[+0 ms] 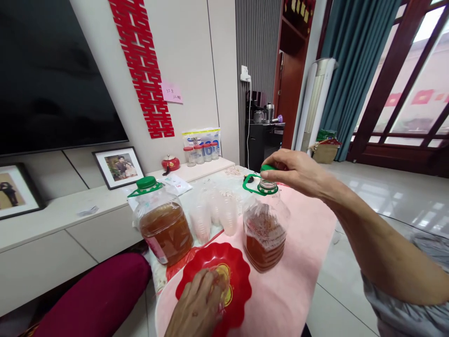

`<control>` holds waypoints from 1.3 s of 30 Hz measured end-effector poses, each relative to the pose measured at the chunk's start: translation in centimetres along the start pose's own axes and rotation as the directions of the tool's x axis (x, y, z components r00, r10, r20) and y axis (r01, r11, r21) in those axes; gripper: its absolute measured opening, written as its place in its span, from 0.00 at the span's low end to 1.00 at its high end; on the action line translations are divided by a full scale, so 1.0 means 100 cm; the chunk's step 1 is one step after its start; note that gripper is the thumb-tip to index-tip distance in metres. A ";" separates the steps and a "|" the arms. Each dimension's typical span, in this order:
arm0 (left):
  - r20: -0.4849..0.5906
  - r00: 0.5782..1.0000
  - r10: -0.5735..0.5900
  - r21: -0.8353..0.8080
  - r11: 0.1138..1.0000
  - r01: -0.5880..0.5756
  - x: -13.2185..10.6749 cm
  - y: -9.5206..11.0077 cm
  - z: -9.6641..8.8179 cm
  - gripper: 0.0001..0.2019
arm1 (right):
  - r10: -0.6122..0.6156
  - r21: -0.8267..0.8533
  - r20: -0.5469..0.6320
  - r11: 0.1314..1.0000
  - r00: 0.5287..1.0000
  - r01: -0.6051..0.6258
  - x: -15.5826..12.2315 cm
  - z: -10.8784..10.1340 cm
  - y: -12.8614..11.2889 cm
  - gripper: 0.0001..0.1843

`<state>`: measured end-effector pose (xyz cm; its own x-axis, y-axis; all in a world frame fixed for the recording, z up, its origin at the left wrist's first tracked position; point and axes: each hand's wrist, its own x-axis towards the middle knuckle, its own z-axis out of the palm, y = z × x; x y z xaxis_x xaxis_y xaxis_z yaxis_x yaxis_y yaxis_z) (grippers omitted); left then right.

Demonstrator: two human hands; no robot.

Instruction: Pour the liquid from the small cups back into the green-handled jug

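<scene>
My right hand (283, 171) pinches a green bottle cap (268, 167) at the mouth of a clear plastic jug (264, 238). The jug stands upright, partly filled with foamy amber liquid, its green handle ring tilted to the left. In front of me, my left hand (198, 302) closes around what looks like a clear plastic cup (221, 283), mostly covered by the fingers. Under that hand lies a red scalloped plate (242, 267) with a gold pattern. A second, fuller jug (166, 229) with its green cap on stands at the left.
Several clear plastic cups (213, 210) are grouped between the jugs. A pink cloth (298, 257) covers the table's near and right part. Behind are a white cabinet (63, 217), lidded glass jars (199, 154) and a framed photo (121, 167). A maroon stool (98, 299) is at left.
</scene>
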<state>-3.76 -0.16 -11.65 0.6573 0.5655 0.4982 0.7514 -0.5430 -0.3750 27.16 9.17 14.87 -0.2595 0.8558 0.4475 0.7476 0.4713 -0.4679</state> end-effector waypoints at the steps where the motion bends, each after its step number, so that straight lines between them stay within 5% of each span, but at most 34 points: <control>1: 0.002 1.000 -0.010 -0.001 1.000 0.010 0.000 0.001 -0.002 0.30 | -0.004 0.125 -0.016 0.992 1.000 0.006 -0.006 -0.002 -0.001 0.15; 4: 0.015 0.999 -0.051 -0.017 0.999 0.051 0.000 0.003 -0.008 0.31 | 0.006 0.504 0.027 0.863 1.000 -0.019 -0.037 0.000 -0.001 0.15; 7: 0.019 0.995 -0.095 -0.055 0.994 0.096 -0.002 0.005 -0.014 0.31 | 0.047 0.693 0.190 0.701 0.981 -0.168 -0.085 0.023 0.005 0.18; 10: 0.017 0.985 -0.169 -0.099 0.980 0.170 -0.002 0.008 -0.019 0.31 | 0.116 0.733 0.456 0.515 0.883 -0.446 -0.139 0.070 0.019 0.23; 13: 0.033 0.970 -0.239 -0.152 0.958 0.242 -0.004 0.011 -0.024 0.33 | 0.183 0.732 0.569 0.331 0.801 -0.596 -0.183 0.125 0.039 0.24; 16: 0.065 0.951 -0.302 -0.192 0.932 0.308 -0.005 0.014 -0.029 0.34 | 0.349 0.677 0.523 0.384 0.777 -0.628 -0.210 0.170 0.054 0.22; 21: 0.049 0.920 -0.389 -0.267 0.882 0.388 0.005 0.025 -0.045 0.31 | 0.418 0.582 0.226 0.666 0.880 -0.467 -0.217 0.203 0.055 0.19; 24: 0.042 0.881 -0.472 -0.325 0.827 0.459 0.017 0.039 -0.055 0.29 | 0.340 0.380 0.094 0.856 0.936 -0.349 -0.213 0.209 0.049 0.17; 28: 0.011 0.845 -0.535 -0.446 0.754 0.483 0.029 0.069 -0.059 0.27 | 0.271 0.282 0.066 0.918 0.960 -0.279 -0.218 0.203 0.049 0.18; 34: 0.210 0.811 -0.547 -0.662 0.531 0.529 0.058 0.118 -0.043 0.38 | 0.484 0.419 -0.003 0.795 0.875 -0.439 -0.213 0.158 0.099 0.19; 36: 0.274 0.742 -0.612 -0.662 0.439 0.607 0.077 0.128 -0.035 0.45 | 0.507 0.531 0.065 0.712 0.860 -0.460 -0.198 0.143 0.124 0.27; 39: 0.265 0.640 -0.721 -0.655 0.352 0.668 0.111 0.136 -0.020 0.53 | 0.328 0.674 0.240 0.621 0.914 -0.399 -0.167 0.129 0.149 0.45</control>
<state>13.58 -2.52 -9.65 -0.1056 0.9180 0.3823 0.6655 -0.2204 0.7131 34.73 4.65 -9.34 -0.1387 0.9876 0.0731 0.1559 0.0947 -0.9832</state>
